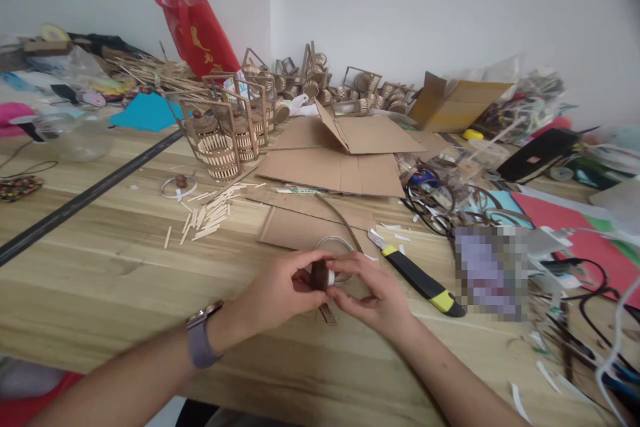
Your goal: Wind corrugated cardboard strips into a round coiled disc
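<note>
Between my two hands is a small dark brown cylinder [319, 276] with a white band or cap [331, 277] at its right end; its exact kind I cannot tell. My left hand [280, 287], with a watch on the wrist, pinches the brown part. The fingertips of my right hand [373, 293] close on the white end. Just behind the fingers lies a pale ring [345, 250], partly covered by them. A brown strip [327, 315] sticks out below. To the right rests a black and yellow utility knife [420, 280].
Short pale sticks [207, 219] lie scattered at the left, near a white ring [179, 187]. Small woven baskets with handles [220, 153] stand behind them. Cardboard sheets [330, 170] fill the middle. Cables [595, 273] and coloured paper [565, 227] clutter the right side.
</note>
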